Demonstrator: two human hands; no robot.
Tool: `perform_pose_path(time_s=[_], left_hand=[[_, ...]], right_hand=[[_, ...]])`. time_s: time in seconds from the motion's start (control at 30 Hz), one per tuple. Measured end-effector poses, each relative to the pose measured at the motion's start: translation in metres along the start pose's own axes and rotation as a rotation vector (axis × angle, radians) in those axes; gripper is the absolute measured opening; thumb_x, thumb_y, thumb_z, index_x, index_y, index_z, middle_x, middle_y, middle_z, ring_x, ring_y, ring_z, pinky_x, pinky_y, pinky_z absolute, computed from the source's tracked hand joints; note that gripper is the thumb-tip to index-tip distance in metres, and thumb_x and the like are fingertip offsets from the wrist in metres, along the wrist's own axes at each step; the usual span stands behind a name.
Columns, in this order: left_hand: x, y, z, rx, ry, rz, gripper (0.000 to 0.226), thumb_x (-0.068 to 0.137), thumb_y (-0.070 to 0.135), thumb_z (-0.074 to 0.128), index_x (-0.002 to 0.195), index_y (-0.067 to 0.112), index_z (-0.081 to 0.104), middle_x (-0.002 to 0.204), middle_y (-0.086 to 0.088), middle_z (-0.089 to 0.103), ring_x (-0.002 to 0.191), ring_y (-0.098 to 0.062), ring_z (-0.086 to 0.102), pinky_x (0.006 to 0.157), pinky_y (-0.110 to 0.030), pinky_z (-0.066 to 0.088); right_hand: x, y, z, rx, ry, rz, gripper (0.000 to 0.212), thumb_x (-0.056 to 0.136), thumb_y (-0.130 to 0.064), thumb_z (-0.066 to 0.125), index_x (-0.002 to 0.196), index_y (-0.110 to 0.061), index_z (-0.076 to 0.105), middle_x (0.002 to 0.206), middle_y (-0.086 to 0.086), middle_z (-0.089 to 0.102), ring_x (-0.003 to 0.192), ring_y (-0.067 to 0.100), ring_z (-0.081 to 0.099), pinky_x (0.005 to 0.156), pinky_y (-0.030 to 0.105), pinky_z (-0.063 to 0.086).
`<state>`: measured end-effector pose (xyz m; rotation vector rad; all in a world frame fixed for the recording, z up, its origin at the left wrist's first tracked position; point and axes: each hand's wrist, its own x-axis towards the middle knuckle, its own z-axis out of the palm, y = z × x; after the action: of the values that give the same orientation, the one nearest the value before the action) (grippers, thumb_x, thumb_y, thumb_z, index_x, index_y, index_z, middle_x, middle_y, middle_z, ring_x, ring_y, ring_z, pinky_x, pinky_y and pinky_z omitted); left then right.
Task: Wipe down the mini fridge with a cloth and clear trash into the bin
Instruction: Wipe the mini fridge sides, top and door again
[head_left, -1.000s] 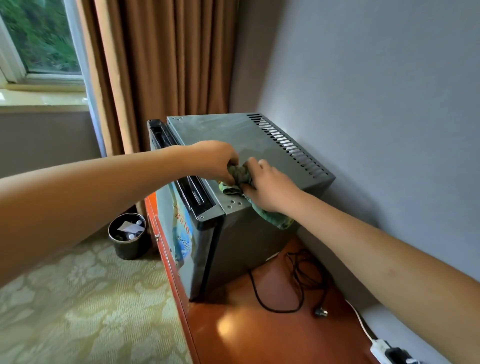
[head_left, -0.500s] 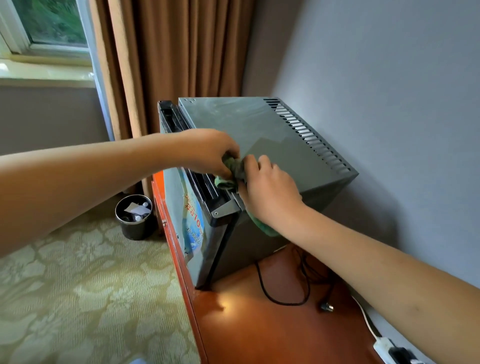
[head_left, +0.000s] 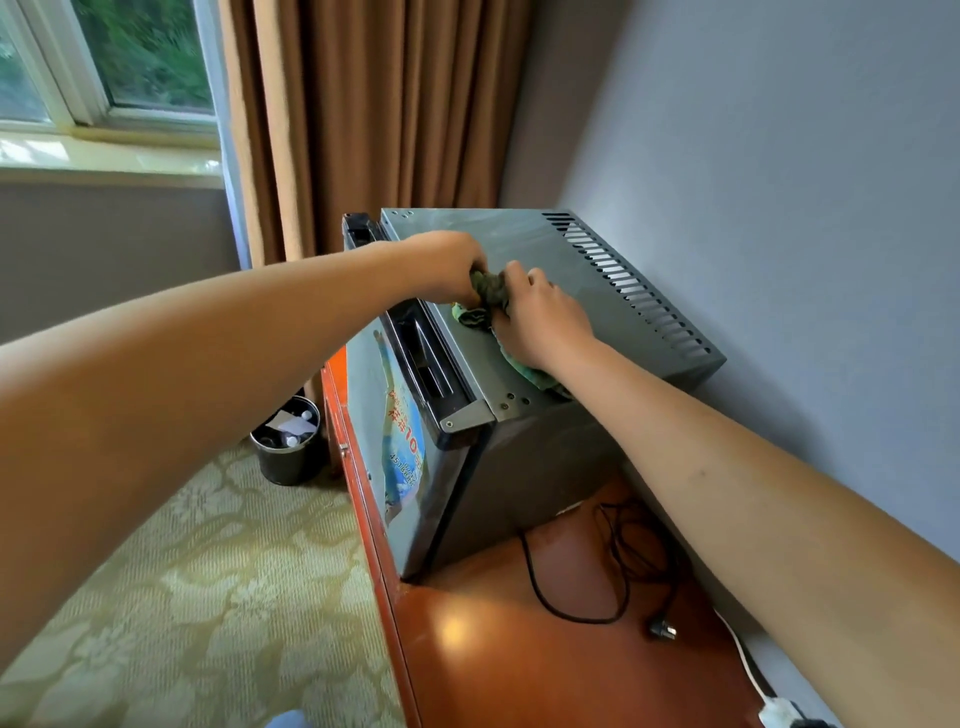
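Both hands are meeting on the fridge (head_left: 524, 249) top, near its front edge. The left hand (head_left: 441, 265) is curling its fingers round the bunched dark end of the cloth (head_left: 488, 291), and the right hand (head_left: 540, 322) is gripping the same bunch from the other side, so each grip is holding cloth. The rest of the cloth is lying flat on the lid under the right palm and wrist, with a lighter green corner showing just behind the wrist, near the lid's near corner.

The fridge is standing on a red-brown bench (head_left: 519, 649), its back close to the wall (head_left: 779, 156) and a row of vent slots (head_left: 628, 291) running along that side. Bare lid is lying open between the hands and the slots, and toward the far edge by the curtain (head_left: 363, 104). The door's black top rail is sitting just left of the hands.

A black cord (head_left: 566, 613) is looping on the bench beside the fridge, its plug (head_left: 662, 630) lying loose. The bin (head_left: 288, 441) is standing on the carpet (head_left: 208, 597) well left of the fridge, with pale scraps inside that are too small to name. The fingertips of both hands are hidden in the cloth, and a white socket strip (head_left: 779, 714) is being cut off at the bottom edge.
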<state>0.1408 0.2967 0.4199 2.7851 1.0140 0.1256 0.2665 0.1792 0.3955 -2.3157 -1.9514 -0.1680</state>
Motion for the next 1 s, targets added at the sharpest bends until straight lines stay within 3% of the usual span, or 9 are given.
perform_pose_path(time_s=[0.17, 0.3, 0.5, 0.77, 0.93, 1.0], left_hand=[[-0.024, -0.007, 0.005, -0.028, -0.026, 0.054, 0.026, 0.074, 0.045, 0.073, 0.096, 0.031, 0.067, 0.083, 0.009, 0.063, 0.073, -0.012, 0.060, 0.054, -0.026, 0.043], [-0.032, -0.012, 0.013, -0.024, -0.044, 0.115, 0.033, 0.072, 0.051, 0.067, 0.099, 0.034, 0.063, 0.091, 0.011, 0.062, 0.080, -0.013, 0.061, 0.068, -0.037, 0.055], [0.001, -0.014, 0.016, 0.005, -0.026, 0.209, 0.036, 0.079, 0.049, 0.063, 0.110, 0.031, 0.062, 0.102, 0.012, 0.058, 0.091, -0.015, 0.058, 0.076, -0.037, 0.052], [0.127, 0.016, 0.023, -0.018, -0.047, 0.333, 0.024, 0.082, 0.040, 0.065, 0.102, 0.027, 0.061, 0.102, 0.004, 0.062, 0.092, -0.022, 0.058, 0.078, -0.041, 0.052], [0.208, 0.033, 0.028, -0.018, -0.084, 0.437, 0.026, 0.083, 0.039, 0.064, 0.107, 0.026, 0.062, 0.098, 0.005, 0.061, 0.086, -0.020, 0.057, 0.071, -0.036, 0.050], [0.230, 0.035, 0.030, -0.045, -0.087, 0.476, 0.020, 0.082, 0.037, 0.063, 0.097, 0.024, 0.063, 0.092, 0.004, 0.063, 0.082, -0.021, 0.059, 0.068, -0.039, 0.051]], right_hand=[[-0.029, -0.004, -0.001, 0.034, 0.013, -0.078, 0.036, 0.097, -0.041, 0.053, 0.118, -0.015, 0.038, 0.112, 0.012, 0.049, 0.098, 0.040, 0.057, 0.069, 0.042, 0.041], [-0.046, -0.005, 0.005, -0.032, 0.080, -0.131, 0.043, 0.097, -0.042, 0.055, 0.125, -0.013, 0.040, 0.113, 0.012, 0.051, 0.096, 0.039, 0.059, 0.066, 0.038, 0.036], [-0.026, 0.010, 0.011, -0.024, 0.116, -0.088, 0.041, 0.098, -0.038, 0.054, 0.129, -0.015, 0.042, 0.112, 0.011, 0.054, 0.096, 0.038, 0.061, 0.065, 0.038, 0.037], [0.034, 0.087, 0.023, -0.057, 0.150, 0.131, 0.043, 0.097, -0.040, 0.056, 0.131, -0.017, 0.045, 0.114, 0.012, 0.057, 0.095, 0.038, 0.063, 0.064, 0.036, 0.036], [0.071, 0.125, 0.036, -0.128, 0.190, 0.311, 0.041, 0.096, -0.040, 0.056, 0.126, -0.013, 0.048, 0.112, 0.016, 0.060, 0.095, 0.039, 0.063, 0.065, 0.039, 0.043], [0.085, 0.135, 0.039, -0.148, 0.192, 0.387, 0.039, 0.097, -0.039, 0.056, 0.123, -0.012, 0.047, 0.111, 0.016, 0.058, 0.094, 0.040, 0.062, 0.064, 0.040, 0.042]])
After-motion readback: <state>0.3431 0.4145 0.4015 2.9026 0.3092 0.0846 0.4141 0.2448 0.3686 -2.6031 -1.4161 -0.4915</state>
